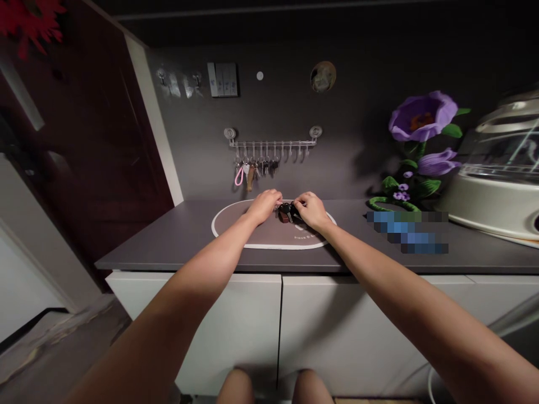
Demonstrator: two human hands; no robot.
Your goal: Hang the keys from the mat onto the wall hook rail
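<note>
Our left hand [264, 206] pinched the bunch of keys [286, 213] from one side — the bunch sat on the oval mat [269, 238] on the grey countertop [168, 244] — while our right hand [311, 210] pinched it from the other, fingertips nearly meeting.

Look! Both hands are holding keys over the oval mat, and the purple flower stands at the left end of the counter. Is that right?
Not quite: the purple flower stands toward the right end of the counter, not the left, as the head view shows. The rest is as you said: the left hand and right hand hold the keys over the oval mat.
</note>
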